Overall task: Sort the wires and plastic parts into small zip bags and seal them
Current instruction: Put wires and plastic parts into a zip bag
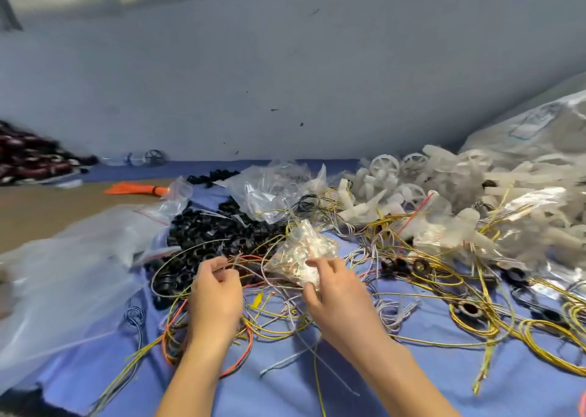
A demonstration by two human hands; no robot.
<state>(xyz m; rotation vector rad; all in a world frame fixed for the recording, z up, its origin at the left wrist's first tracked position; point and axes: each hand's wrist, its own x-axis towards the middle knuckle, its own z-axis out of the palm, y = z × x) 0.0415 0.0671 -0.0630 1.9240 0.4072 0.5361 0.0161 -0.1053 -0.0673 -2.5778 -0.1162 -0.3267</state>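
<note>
Two arms reach up from the bottom middle of the frame. The left hand [215, 293] and right hand [336, 293] are bare. The left forearm [193, 375] and right forearm [399, 375] are bare too, right down to the bottom edge.

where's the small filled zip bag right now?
Head view, centre: the small zip bag is pinched by the fingers of the right hand above the tangled wires, with the pile of black rings just to its left.
</note>
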